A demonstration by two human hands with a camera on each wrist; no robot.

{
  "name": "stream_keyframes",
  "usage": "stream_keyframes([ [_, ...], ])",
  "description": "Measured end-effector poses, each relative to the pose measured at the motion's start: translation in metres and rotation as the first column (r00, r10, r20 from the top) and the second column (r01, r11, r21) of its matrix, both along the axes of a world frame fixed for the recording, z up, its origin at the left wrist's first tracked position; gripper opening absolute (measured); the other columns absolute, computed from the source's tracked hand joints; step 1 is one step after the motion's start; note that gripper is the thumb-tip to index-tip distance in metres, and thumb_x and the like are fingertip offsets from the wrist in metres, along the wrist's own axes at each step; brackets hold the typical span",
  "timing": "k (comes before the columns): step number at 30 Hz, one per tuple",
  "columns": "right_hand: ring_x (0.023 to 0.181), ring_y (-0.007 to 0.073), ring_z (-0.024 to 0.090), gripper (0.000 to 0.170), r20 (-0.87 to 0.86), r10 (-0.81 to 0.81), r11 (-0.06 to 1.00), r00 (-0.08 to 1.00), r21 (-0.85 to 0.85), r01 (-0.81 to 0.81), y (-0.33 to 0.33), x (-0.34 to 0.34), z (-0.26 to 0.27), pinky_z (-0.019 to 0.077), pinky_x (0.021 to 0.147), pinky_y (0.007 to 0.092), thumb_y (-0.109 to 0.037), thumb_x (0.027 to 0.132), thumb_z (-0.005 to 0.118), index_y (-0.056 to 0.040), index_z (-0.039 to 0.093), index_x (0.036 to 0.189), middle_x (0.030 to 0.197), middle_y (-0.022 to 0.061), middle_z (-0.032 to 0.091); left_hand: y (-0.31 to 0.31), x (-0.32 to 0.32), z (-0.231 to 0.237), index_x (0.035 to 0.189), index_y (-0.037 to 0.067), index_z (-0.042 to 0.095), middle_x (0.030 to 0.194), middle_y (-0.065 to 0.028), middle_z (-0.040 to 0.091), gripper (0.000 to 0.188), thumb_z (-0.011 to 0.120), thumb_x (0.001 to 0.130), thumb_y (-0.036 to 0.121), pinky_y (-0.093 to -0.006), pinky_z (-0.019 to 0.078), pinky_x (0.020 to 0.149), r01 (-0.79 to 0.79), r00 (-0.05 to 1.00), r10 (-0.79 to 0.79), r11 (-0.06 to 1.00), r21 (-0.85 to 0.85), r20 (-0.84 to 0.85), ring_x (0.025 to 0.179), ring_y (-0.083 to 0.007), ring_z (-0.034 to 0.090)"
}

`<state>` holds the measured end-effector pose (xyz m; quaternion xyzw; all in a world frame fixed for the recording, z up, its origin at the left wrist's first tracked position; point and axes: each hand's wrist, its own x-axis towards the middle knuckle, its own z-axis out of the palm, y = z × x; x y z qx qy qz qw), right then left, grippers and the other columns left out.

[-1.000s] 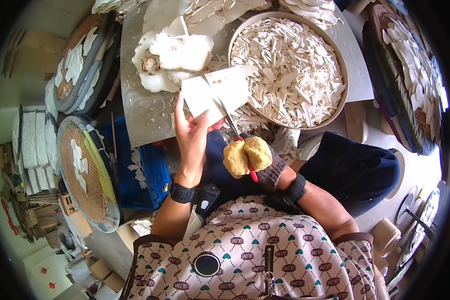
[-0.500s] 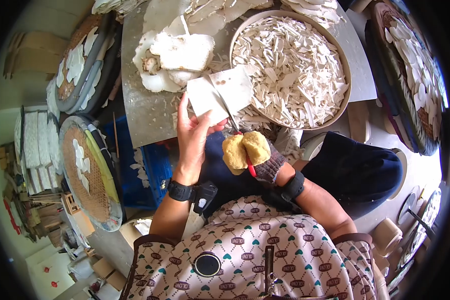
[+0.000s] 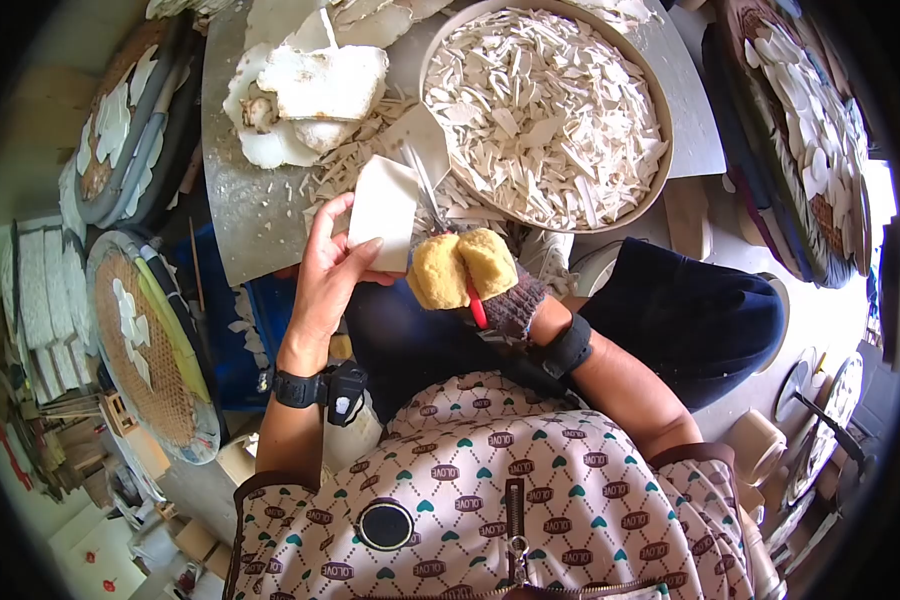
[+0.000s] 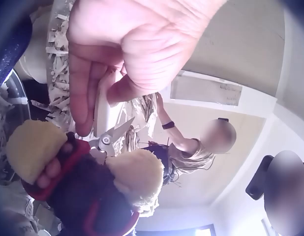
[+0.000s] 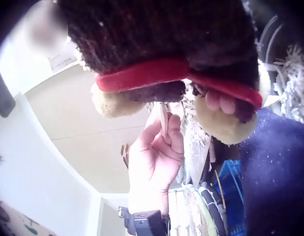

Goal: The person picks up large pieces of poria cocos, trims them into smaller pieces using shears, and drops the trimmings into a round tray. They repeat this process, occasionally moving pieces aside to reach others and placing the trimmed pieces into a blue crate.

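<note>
My bare left hand [image 3: 322,275] pinches a flat white piece [image 3: 383,213] between thumb and fingers, holding it upright over the table's near edge. The right hand [image 3: 515,305] wears a dark knitted glove and grips red-handled scissors [image 3: 425,187]. Yellow sponge pads [image 3: 440,272] wrap the scissor handles. The blades stand just right of the held piece, and in the left wrist view the scissors [image 4: 106,141] show parted blades. Beyond them a second white piece [image 3: 422,132] overlaps the rim of the round tray.
The round tray [image 3: 667,115] is heaped with white slivers on a metal table [image 3: 232,225]. A rough white chunk [image 3: 328,85] lies left of it. Mesh racks [image 3: 135,365] with white flakes and a blue crate [image 3: 262,325] stand left. Another person [image 4: 191,157] appears in the left wrist view.
The white sheet, earlier one width between the blades, is now two separate parts; the far part sits away near the tray. Both hands shift left in view as the head view turns slightly.
</note>
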<state>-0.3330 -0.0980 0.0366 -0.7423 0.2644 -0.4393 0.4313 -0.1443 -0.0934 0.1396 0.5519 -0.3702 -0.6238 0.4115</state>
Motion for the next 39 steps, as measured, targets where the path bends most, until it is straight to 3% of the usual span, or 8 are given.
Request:
stream_keyframes([
  [4,0.082,0.0325,0.058,0.016,0.402,-0.006,0.762,0.915,0.594,-0.256,0.002,0.002,0.012,0.047,0.07,0.0364,-0.003,0.08,0.054,-0.0029,0.058,0.095,0.087,0.0149,0.061,0.005,0.004,-0.002,0.133,0.002,0.027,0.096,-0.0149,0.062,0.055,0.055,0.086,0.005,-0.0266,0.0547,0.063,-0.005,0.999,0.006,0.999,0.033,-0.046,0.073,-0.0187,0.064],
  [6,0.085,0.028,0.061,0.014,0.645,-0.314,0.225,0.696,0.763,-0.606,0.006,-0.003,0.027,0.0484,0.073,0.0338,-0.007,0.085,0.053,-0.0021,0.058,0.097,0.089,0.0134,0.063,0.006,0.01,-0.002,0.134,0.001,0.029,0.098,-0.0143,0.062,0.056,0.056,0.085,0.005,-0.0266,0.0547,0.063,0.007,1.0,-0.005,0.999,0.053,-0.028,0.075,-0.0177,0.064],
  [8,0.09,0.0215,0.06,0.017,0.488,0.02,0.624,0.873,0.676,-0.392,0.002,-0.004,0.029,0.0484,0.078,0.0304,-0.012,0.088,0.052,-0.0013,0.057,0.1,0.094,0.0108,0.063,0.008,0.008,-0.009,0.134,0.002,0.031,0.101,-0.0142,0.061,0.055,0.055,0.085,0.006,-0.0266,0.0548,0.064,-0.108,0.993,0.107,0.994,-0.033,-0.051,0.077,-0.0188,0.064],
  [13,0.096,0.0127,0.058,0.026,0.697,-0.066,0.231,0.714,0.706,-0.669,0.003,-0.002,0.026,0.0474,0.083,0.0266,-0.018,0.09,0.055,0.0002,0.055,0.108,0.106,0.0075,0.061,0.015,-0.008,-0.021,0.13,0.003,0.035,0.106,-0.0146,0.059,0.049,0.056,0.085,0.007,-0.0286,0.0552,0.067,-0.472,0.878,0.443,0.862,-0.182,-0.178,0.082,-0.0248,0.065],
  [17,0.096,0.0123,0.057,0.029,0.687,-0.083,0.157,0.722,0.724,-0.671,0.006,0.002,0.018,0.0473,0.084,0.0268,-0.017,0.088,0.059,-0.0024,0.053,0.113,0.107,0.0071,0.061,0.015,-0.003,-0.025,0.128,0.003,0.036,0.105,-0.0157,0.059,0.044,0.053,0.087,0.007,-0.0272,0.056,0.063,-0.458,0.884,0.431,0.876,-0.154,-0.18,0.076,-0.025,0.066],
  [25,0.094,0.0113,0.057,0.028,0.317,0.182,0.484,0.931,0.795,-0.366,0.01,0.0,0.015,0.0468,0.083,0.0261,-0.018,0.087,0.06,-0.0031,0.055,0.11,0.106,0.0063,0.061,0.007,0.017,-0.021,0.123,-0.001,0.036,0.099,-0.0181,0.06,0.04,0.053,0.087,0.004,-0.0259,0.0559,0.056,-0.382,0.917,0.367,0.92,-0.082,-0.155,0.071,-0.0259,0.066],
  [35,0.097,0.0167,0.058,0.03,0.681,-0.024,0.371,0.732,0.686,-0.626,0.004,-0.002,0.034,0.0475,0.085,0.0287,-0.021,0.089,0.056,0.0017,0.053,0.11,0.107,0.0108,0.06,0.001,0.023,0.004,0.128,0.002,0.034,0.1,-0.0142,0.061,0.047,0.055,0.086,0.008,-0.0284,0.0542,0.066,-0.101,0.993,0.098,0.994,-0.048,-0.06,0.077,-0.0215,0.065],
  [39,0.093,0.0169,0.06,0.029,0.695,0.005,0.275,0.719,0.691,-0.669,0.003,0.001,0.032,0.0498,0.082,0.0297,-0.019,0.092,0.05,0.0046,0.054,0.107,0.104,0.0116,0.061,-0.001,0.011,-0.025,0.129,0.005,0.035,0.1,-0.0116,0.061,0.051,0.059,0.084,0.005,-0.0266,0.0522,0.069,-0.46,0.888,0.44,0.858,-0.228,-0.137,0.087,-0.0148,0.061],
])
